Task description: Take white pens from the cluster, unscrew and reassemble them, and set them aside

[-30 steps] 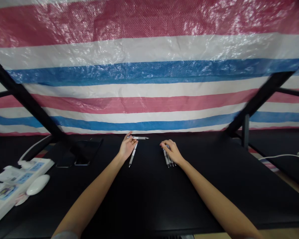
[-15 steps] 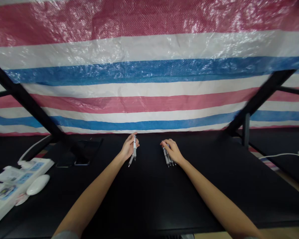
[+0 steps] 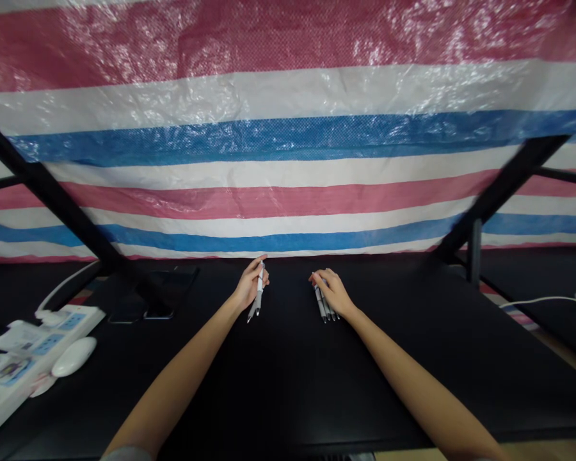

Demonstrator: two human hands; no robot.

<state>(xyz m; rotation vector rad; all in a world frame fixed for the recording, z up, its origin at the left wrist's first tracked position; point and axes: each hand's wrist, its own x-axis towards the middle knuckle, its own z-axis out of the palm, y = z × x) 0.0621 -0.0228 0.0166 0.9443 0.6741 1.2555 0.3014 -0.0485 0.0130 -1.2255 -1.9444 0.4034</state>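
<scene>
My left hand (image 3: 248,287) pinches a white and grey pen (image 3: 260,288) between thumb and fingers, its tip pointing down toward me. The tip end of a second grey pen (image 3: 252,312) shows just left of it, close alongside; the rest of that one is hidden. To the right, my right hand (image 3: 333,291) is curled over several similar pens (image 3: 322,306) bunched side by side on the black table. Their upper ends are covered by the fingers, and their tips stick out toward me.
A white power strip (image 3: 52,346) with plugs and a white mouse-like object (image 3: 74,356) are on the left. Dark phone-like slabs (image 3: 158,313) lie beside a black slanted post (image 3: 77,211). A striped plastic sheet (image 3: 288,198) hangs behind the table (image 3: 278,384).
The pen in my left hand has dropped slightly, and its tip is now nearer the second pen's tip. My right hand and its pens have barely moved.
</scene>
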